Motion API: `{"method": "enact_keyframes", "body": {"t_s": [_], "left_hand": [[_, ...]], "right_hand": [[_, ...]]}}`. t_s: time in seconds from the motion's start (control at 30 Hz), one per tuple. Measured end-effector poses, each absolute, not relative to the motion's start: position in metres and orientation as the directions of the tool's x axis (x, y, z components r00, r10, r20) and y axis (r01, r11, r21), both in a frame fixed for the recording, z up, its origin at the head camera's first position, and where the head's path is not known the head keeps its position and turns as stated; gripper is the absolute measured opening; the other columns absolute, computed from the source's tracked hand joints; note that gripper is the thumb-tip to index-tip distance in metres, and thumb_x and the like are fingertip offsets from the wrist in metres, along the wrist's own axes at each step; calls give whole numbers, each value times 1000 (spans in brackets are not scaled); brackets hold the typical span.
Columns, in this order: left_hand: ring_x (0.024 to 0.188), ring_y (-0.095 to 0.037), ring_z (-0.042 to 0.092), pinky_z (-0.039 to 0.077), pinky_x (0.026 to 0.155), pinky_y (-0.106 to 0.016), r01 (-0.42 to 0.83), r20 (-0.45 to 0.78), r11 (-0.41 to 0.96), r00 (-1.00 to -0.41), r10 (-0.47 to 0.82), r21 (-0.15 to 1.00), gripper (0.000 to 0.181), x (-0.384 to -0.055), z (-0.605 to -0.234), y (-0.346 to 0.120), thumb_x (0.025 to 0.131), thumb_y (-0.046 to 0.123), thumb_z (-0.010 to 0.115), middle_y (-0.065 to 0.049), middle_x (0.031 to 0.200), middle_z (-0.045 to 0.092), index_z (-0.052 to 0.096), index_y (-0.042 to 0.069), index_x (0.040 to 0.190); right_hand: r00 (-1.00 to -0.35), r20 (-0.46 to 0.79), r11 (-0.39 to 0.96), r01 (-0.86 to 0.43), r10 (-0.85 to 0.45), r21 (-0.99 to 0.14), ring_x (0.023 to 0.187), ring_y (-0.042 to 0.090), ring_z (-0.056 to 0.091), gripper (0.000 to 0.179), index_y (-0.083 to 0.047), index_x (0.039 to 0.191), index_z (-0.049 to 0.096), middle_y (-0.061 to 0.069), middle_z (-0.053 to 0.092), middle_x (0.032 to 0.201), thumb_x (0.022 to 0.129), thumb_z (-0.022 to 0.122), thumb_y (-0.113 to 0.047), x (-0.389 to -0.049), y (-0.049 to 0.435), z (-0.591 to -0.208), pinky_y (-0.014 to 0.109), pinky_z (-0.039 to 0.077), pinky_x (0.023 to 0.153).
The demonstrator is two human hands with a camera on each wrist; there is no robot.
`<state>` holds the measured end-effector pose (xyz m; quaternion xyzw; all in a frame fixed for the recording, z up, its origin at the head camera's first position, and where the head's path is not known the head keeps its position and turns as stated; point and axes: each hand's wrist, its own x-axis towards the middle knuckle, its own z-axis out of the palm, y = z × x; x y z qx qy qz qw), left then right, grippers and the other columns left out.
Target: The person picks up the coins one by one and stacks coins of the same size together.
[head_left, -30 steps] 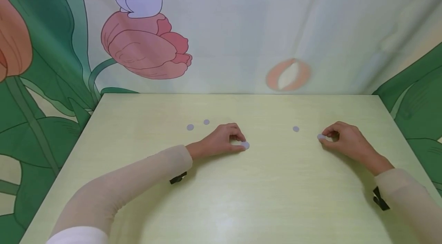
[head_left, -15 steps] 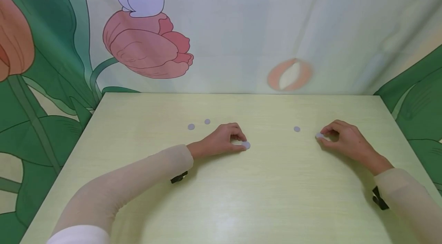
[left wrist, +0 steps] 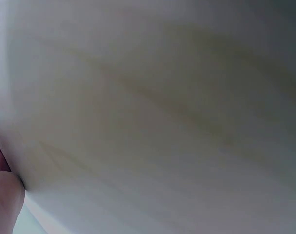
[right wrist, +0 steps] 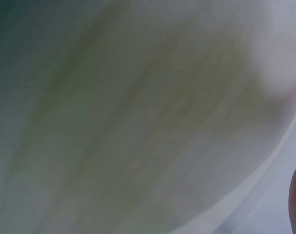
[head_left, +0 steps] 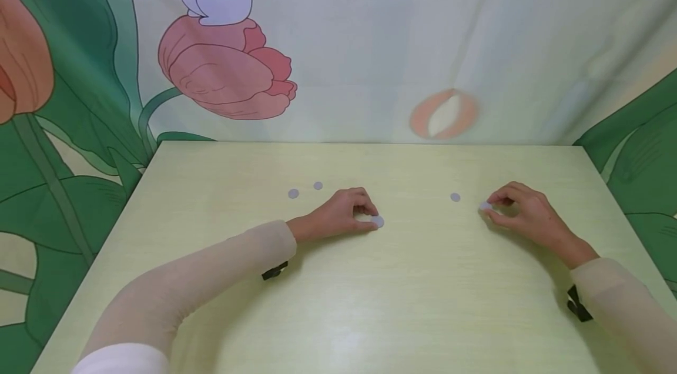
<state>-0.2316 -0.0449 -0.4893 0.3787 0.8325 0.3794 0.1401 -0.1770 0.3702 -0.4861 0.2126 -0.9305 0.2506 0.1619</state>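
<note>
Near the middle of the table in the head view, my left hand (head_left: 341, 213) pinches a small pale grey-violet disc (head_left: 378, 221) between thumb and fingertips. Over at the right, my right hand (head_left: 523, 212) pinches a similar disc (head_left: 485, 206) close over the tabletop. A loose disc (head_left: 455, 197) lies just left of the right hand. Behind my left wrist lie two more, a nearer disc (head_left: 293, 193) and a farther disc (head_left: 318, 186). Each wrist view is mostly blurred pale cloth or surface, with only part of the hand at the edge.
The pale wooden table (head_left: 349, 291) runs back to a printed curtain (head_left: 349, 50) with flowers and a white animal figure. Light sleeves cover both arms. A black strap piece (head_left: 275, 270) hangs under the left cuff, another strap piece (head_left: 579, 303) under the right.
My right hand has slid slightly left with its disc, nearer the loose disc. My left hand stays in place with its disc. The whole view has shifted a little.
</note>
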Motion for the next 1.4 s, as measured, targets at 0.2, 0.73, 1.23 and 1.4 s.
{"method": "enact_keyframes", "body": {"t_s": [0.2, 0.73, 1.23, 1.4], "left_hand": [[95, -9, 58, 50, 89, -24, 521, 48, 430, -675, 736, 737, 18, -232, -490, -44, 90, 25, 80, 4, 100, 63, 77, 13, 104], [95, -10, 58, 50, 88, -24, 538, 57, 434, -673, 738, 723, 19, -232, -491, -44, 89, 25, 81, 3, 100, 63, 77, 13, 104], [95, -9, 59, 50, 88, -24, 543, 68, 422, -667, 742, 726, 19, -232, -492, -45, 89, 26, 80, 4, 100, 63, 77, 14, 103], [95, -10, 58, 50, 88, -24, 541, 67, 422, -667, 742, 728, 19, -232, -491, -46, 89, 25, 81, 4, 100, 63, 77, 13, 104]], "right_hand": [[-834, 471, 751, -502, -289, -428, 81, 11, 58, 28, -11, 91, 72, -2, 66, 88, 72, 89, -3, -176, 365, -484, 15, 46, 76], [-727, 618, 652, -629, -300, -424, 87, 15, 58, 31, -6, 93, 71, 4, 65, 94, 68, 89, -1, -178, 359, -483, 8, 40, 86], [-605, 733, 559, -740, -312, -373, 88, 17, 60, 38, 0, 92, 72, 11, 67, 94, 87, 73, -38, -183, 346, -487, 8, 42, 91], [-613, 727, 524, -748, -310, -407, 90, 13, 61, 26, -1, 93, 73, 9, 67, 95, 81, 77, -23, -182, 336, -485, 10, 44, 90]]}}
